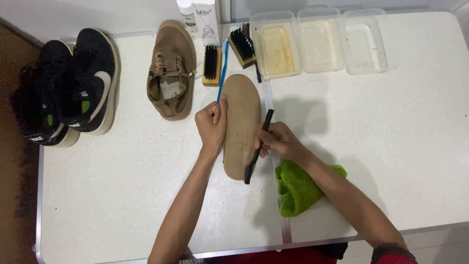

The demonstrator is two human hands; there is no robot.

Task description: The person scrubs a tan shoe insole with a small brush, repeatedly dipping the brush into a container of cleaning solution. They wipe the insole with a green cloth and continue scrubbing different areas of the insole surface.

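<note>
**Brushing a sole, shoe pinned by one hand**

Head view: the tan, flat-soled shoe [241, 124] lies sole-up mid-counter. Left hand [212, 123], fisted, presses its left edge; right hand [276, 141] grips a slim black brush [258, 147] across its right edge. Weak pinning could let the shoe skid.

A single view is given, taken from a camera worn on the head; it is aimed almost straight down at the white table [122, 195], from above the near edge; the person's forearms are seen entering from the bottom of the frame, so the view is faced away from the body toward the table's far side; the whole width of the tabletop is nearly taken in, with a strip of brown floor [14, 195] shown at the left; the distance is moderate, about an arm's reach above the surface; no second view is supplied, so nothing is shared.
</note>
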